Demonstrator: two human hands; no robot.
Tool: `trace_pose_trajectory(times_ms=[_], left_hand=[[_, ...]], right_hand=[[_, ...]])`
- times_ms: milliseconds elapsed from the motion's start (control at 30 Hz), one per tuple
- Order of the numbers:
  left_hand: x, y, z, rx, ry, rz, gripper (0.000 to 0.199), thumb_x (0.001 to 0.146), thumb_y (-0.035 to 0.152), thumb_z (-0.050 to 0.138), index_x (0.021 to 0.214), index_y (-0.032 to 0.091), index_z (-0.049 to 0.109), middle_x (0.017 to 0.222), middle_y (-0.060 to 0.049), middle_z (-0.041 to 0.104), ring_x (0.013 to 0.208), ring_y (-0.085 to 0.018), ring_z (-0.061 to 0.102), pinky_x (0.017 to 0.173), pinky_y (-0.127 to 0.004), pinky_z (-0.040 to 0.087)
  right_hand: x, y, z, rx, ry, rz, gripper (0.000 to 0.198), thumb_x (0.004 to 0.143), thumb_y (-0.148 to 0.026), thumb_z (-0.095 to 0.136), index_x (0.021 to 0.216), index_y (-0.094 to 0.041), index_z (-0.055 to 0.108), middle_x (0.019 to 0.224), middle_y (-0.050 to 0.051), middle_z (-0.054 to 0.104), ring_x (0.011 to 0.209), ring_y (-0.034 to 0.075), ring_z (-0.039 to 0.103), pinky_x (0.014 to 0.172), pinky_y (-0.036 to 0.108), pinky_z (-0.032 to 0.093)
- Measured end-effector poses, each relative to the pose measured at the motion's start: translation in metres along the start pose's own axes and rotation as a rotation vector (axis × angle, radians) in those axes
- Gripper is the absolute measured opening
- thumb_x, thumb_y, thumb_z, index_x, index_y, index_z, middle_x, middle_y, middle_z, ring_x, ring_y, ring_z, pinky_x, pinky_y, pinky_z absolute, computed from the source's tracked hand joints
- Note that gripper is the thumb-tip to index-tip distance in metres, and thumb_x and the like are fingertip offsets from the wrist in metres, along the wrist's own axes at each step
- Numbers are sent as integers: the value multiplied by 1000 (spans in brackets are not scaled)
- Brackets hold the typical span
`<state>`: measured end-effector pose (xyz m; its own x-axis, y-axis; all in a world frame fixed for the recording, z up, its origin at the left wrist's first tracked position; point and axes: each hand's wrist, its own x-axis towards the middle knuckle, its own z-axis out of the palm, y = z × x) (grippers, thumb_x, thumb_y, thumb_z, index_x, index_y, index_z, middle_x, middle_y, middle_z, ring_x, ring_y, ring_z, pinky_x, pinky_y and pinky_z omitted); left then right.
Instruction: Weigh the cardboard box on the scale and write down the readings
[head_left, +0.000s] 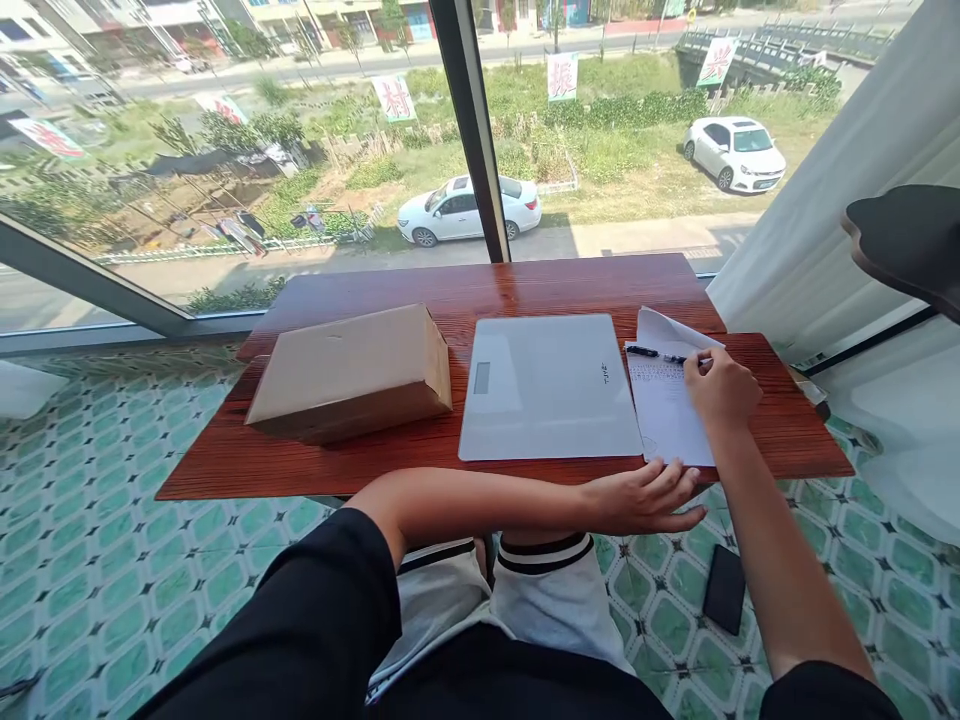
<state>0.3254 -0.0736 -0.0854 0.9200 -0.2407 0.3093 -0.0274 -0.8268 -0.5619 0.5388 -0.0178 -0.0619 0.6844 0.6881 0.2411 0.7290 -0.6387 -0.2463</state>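
Fingers pinched at its right end, my right hand (721, 388) grips a black pen (654, 353) that lies across the upper part of a notepad (667, 408). Lines of small writing show below the pen on the white page. My left hand (645, 497) is open, its fingers stretched to the right at the table's front edge, by the notepad's lower edge. A white glass scale (546, 390) with a small grey display sits just left of the notepad. Farther left is a closed cardboard box (352, 365).
The reddish-brown wooden table (390, 448) stands before a large window with a dark frame post (480, 130). A black phone (724, 590) lies on the green tiled floor. White curtains (810, 200) hang at right, near a dark curved object (904, 240).
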Motion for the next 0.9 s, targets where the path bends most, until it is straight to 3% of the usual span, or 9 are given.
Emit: trace_pose_trajectory(times_ms=[167,400,533,700,900], left_hand=[[1,0,-2,-7,-17,-10,44,99,28,38,139,19,51,143,-18,54,125,-27,58,103,-43,43],[-11,-2,-5,-98,-21,58,42,97,26,40,134,14,56,153,-19,44,140,-30,46,117,-48,33],[-36,-3,-13,-137,55,61,38,97,26,42,131,18,59,147,-13,53,137,-27,49,118,-47,34],[-79,-8,-30,-130,0,8,34,98,31,46,129,26,59,144,-6,56,130,-20,52,109,-37,41],[-127,-24,-53,-98,17,-73,34,96,35,51,128,24,59,132,-7,62,115,-18,56,94,-33,44]], right_hand=[[0,0,3,-25,44,-14,39,95,-42,41,104,-19,71,83,13,69,74,24,63,62,30,26],[-3,-1,3,9,103,-85,40,96,-41,37,106,-17,67,78,10,67,66,19,58,60,31,16],[-4,0,5,-15,132,-117,40,97,-41,33,106,-18,65,76,10,66,62,17,53,59,30,13],[-3,2,8,-46,166,-158,44,98,-41,28,100,-18,65,74,10,64,59,16,48,58,30,14],[-2,4,10,-97,187,-159,44,98,-41,30,98,-18,66,75,11,66,60,18,50,58,30,14]])
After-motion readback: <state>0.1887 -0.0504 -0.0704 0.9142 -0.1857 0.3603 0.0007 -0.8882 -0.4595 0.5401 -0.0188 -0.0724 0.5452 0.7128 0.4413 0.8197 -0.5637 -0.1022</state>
